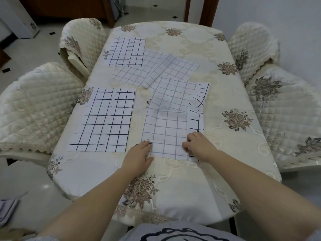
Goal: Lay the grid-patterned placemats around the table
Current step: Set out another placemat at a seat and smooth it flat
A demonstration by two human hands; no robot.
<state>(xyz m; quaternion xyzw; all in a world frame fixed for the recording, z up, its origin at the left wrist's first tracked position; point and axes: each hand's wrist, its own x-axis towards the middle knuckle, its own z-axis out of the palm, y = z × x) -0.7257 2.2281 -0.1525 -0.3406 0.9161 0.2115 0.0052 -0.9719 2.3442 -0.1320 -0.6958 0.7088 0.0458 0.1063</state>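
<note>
A quilted cream chair (34,108) stands at the tabletop's (218,96) left side. Just right of it, the near-left placemat (102,120) lies flat on the floral cloth, a white rectangle with a bold dark grid. The far-left placemat (126,52) looks the same and also lies flat. Near the middle, two paler placemats (156,72) overlap at slanted angles, their grid lines faint grey. The left grip (139,155) is released, its fingers straight and pressing the near-left corner of the near-right placemat (166,119). This placemat lies pale side up and slightly rumpled, with its right edge folded over into a strip of dark grid. The right grip (198,145) is curled, pinching that placemat's near-right corner at the fold. Two more quilted chairs (278,105) stand along the right side.
</note>
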